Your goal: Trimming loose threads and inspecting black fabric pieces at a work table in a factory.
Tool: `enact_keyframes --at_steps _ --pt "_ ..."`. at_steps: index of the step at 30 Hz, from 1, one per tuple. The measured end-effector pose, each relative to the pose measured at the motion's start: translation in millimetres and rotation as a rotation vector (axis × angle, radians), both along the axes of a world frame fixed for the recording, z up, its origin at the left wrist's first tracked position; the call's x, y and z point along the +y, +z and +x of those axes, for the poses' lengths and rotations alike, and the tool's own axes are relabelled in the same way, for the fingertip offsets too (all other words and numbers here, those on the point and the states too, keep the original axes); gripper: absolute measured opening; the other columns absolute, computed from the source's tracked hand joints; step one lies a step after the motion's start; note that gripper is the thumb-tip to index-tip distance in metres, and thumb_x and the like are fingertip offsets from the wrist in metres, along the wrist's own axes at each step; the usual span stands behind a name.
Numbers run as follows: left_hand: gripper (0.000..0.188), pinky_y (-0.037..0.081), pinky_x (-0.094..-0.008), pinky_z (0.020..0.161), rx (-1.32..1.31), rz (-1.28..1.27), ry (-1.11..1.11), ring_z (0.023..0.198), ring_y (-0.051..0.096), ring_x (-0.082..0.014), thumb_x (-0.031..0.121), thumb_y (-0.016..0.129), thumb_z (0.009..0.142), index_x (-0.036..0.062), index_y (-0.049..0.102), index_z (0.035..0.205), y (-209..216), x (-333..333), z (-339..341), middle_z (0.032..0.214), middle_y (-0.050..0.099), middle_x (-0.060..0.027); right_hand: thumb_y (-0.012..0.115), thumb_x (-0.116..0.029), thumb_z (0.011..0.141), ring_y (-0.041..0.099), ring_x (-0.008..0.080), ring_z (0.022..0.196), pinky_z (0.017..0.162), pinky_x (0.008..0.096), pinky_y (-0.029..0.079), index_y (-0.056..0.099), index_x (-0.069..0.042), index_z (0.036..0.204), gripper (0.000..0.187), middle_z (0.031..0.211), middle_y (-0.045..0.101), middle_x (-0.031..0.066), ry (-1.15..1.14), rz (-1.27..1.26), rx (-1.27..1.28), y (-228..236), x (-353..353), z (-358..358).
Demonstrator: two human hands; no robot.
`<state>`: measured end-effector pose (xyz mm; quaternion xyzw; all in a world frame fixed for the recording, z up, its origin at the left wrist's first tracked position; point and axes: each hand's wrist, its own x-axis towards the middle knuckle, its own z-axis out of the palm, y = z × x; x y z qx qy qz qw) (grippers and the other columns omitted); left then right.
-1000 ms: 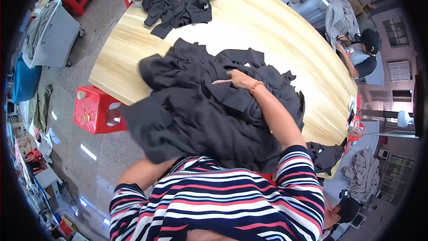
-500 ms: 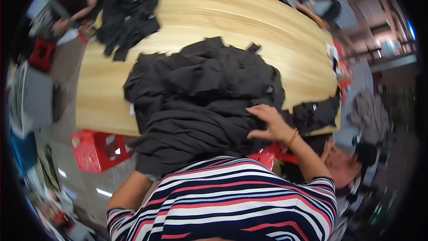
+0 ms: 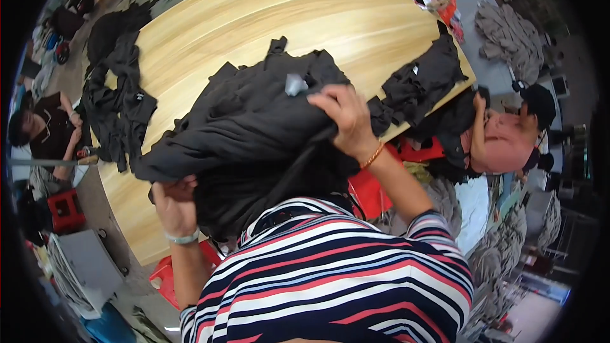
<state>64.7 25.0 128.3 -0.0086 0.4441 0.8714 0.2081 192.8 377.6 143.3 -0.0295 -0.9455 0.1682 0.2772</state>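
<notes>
A heap of dark charcoal fabric garments (image 3: 248, 111) lies in front of me, over the table's near edge and against my striped shirt. At its lower left edge my left hand (image 3: 175, 208) is closed on the garment's border, its fingertips partly under the cloth. My right hand (image 3: 349, 117) is at the heap's right side, fingers bent and closed on the upper layer of the garment. A small pale translucent patch (image 3: 294, 84) shows on the cloth close to my right fingertips. Beneath the raised layer, darker folds drop toward my lap.
More dark garments lie on the wooden table (image 3: 305, 3): one heap (image 3: 117, 98) at the left edge, another (image 3: 426, 79) at the right. Red stools (image 3: 372, 190) stand below. A person in pink (image 3: 505, 140) sits at right, another person (image 3: 51, 133) at left.
My left hand has come up from beneath the cloth to its left border. My right hand has moved up and closed on the garment, whose upper layer has shifted. The view has turned.
</notes>
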Motion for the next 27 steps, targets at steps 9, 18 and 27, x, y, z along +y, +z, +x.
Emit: enact_keyframes --at_steps 9,18,27 --pt "0.033 0.049 -0.0446 0.078 1.133 -1.381 0.392 0.079 0.062 -0.0416 0.013 0.057 0.085 -0.0071 0.061 0.111 -136.6 -63.5 19.0 0.092 0.07 -0.0189 0.061 0.005 0.061 0.048 0.0296 0.114 0.098 0.0401 0.037 0.06 -0.013 0.115 0.057 0.12 0.053 0.0086 0.093 -0.027 -0.172 -126.2 20.9 -72.5" --pt "0.084 0.023 -0.0519 0.11 1.212 -1.292 -0.09 0.134 0.03 -0.0424 0.038 0.081 0.068 0.0053 0.043 0.135 55.7 12.9 59.2 0.144 0.035 -0.0223 0.075 -0.027 0.069 0.043 0.0357 0.125 0.104 0.044 0.036 0.04 -0.008 0.139 0.08 0.14 0.04 0.018 0.006 -0.253 -0.284 -52.9 30.7 57.1" --pt "0.128 0.014 -0.0585 0.111 1.2 -1.482 -0.29 0.139 0.019 -0.0421 0.036 0.087 0.042 0.013 0.02 0.149 -44.2 34.8 24.3 0.153 0.016 -0.0207 0.062 -0.006 0.072 0.055 0.047 0.1 0.087 0.0464 0.047 0.042 -0.004 0.125 0.057 0.12 0.049 0.0264 -0.455 -0.612 -0.659 -184.8 -77.6 121.3"
